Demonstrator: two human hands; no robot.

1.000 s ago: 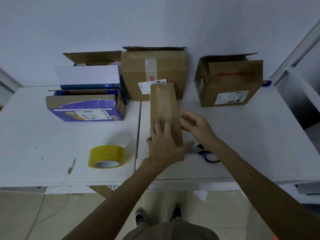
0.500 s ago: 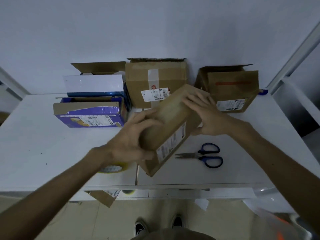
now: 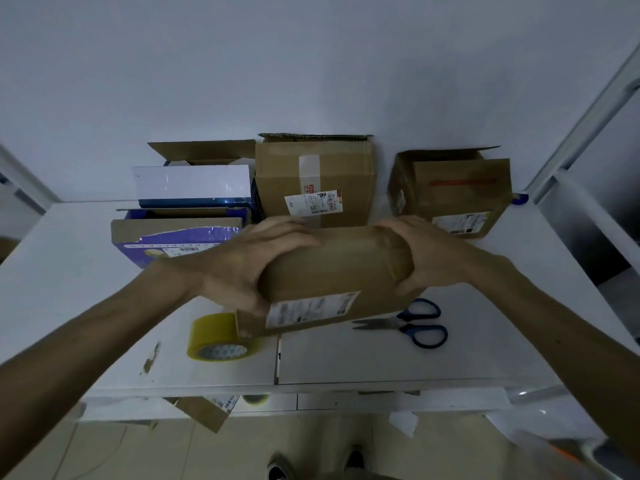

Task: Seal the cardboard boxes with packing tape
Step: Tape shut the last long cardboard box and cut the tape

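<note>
A long brown cardboard box with a white label on its near side is lifted above the white table, lying crosswise. My left hand grips its left end and my right hand grips its right end, fingers curled over the top. A yellow roll of packing tape lies on the table just below the box's left end. Blue-handled scissors lie on the table under the box's right end.
Along the back wall stand a purple and brown box, a white and blue box with an open carton behind it, a tall taped brown box and an open-flapped brown box. Cardboard scraps hang below the table's front edge.
The long box went from lying lengthwise on the table to being lifted and turned crosswise. My hands moved from its top to its two ends.
</note>
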